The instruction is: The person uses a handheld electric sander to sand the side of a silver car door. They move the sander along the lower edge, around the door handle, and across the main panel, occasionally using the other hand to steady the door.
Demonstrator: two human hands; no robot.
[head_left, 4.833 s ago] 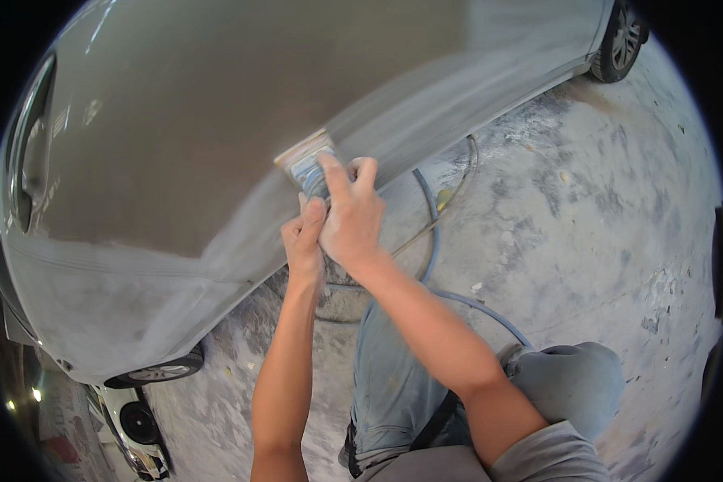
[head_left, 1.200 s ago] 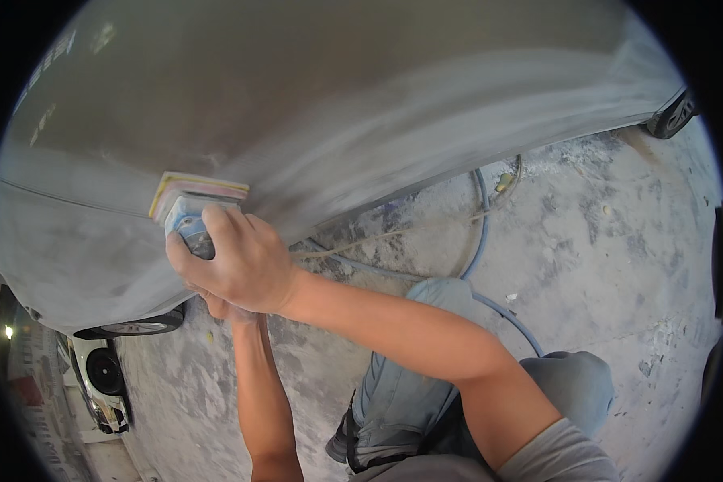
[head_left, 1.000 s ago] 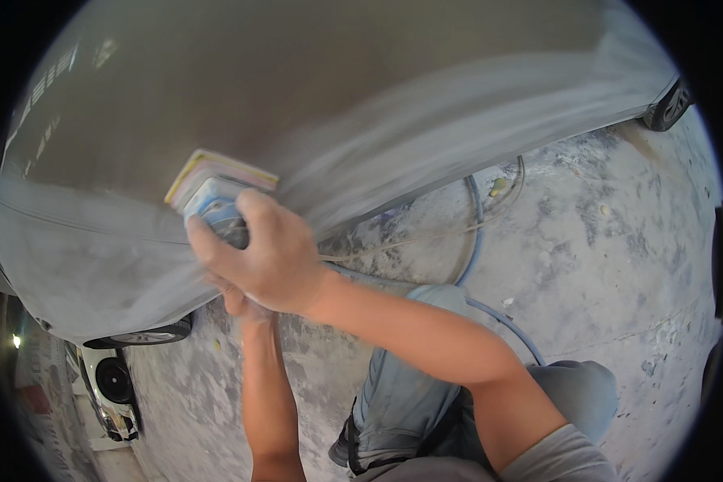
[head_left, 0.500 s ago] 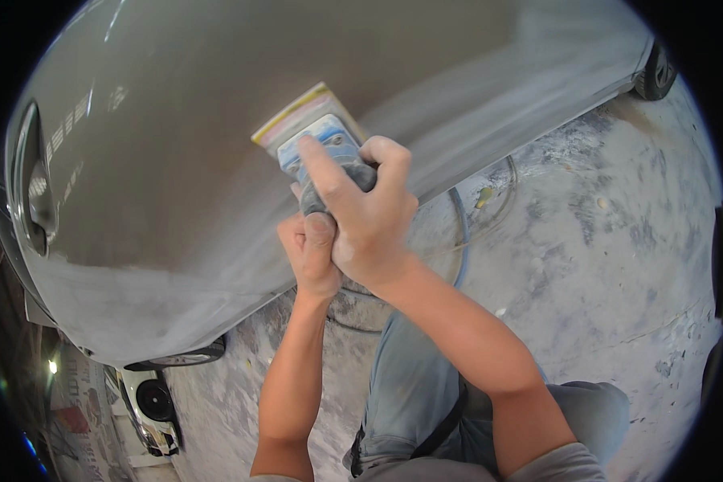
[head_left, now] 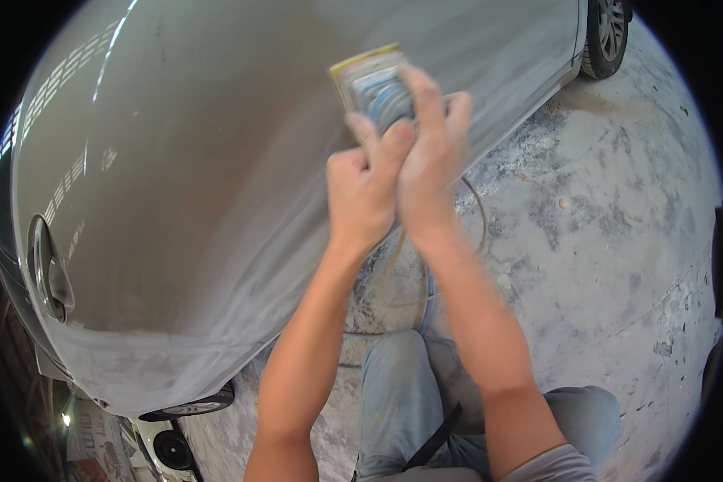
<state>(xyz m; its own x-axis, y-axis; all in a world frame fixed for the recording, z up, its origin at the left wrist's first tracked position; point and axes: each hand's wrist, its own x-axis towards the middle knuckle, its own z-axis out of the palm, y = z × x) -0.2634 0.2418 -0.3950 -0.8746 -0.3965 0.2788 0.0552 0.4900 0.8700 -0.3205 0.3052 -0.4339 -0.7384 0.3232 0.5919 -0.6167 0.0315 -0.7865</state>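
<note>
the sander lies against the car panel. the right hand clasps its body, fingers bent around it; the left hand curls fingers at its near end. likely rigid, moderately weighty, dust-slick: the rounded body offers the surest hold.

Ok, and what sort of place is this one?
Probably a car body workshop: a sander-like tool is held at the side of a car with dull, hazy patches, the floor is blotched with pale marks, and a hose lies on it.
</note>
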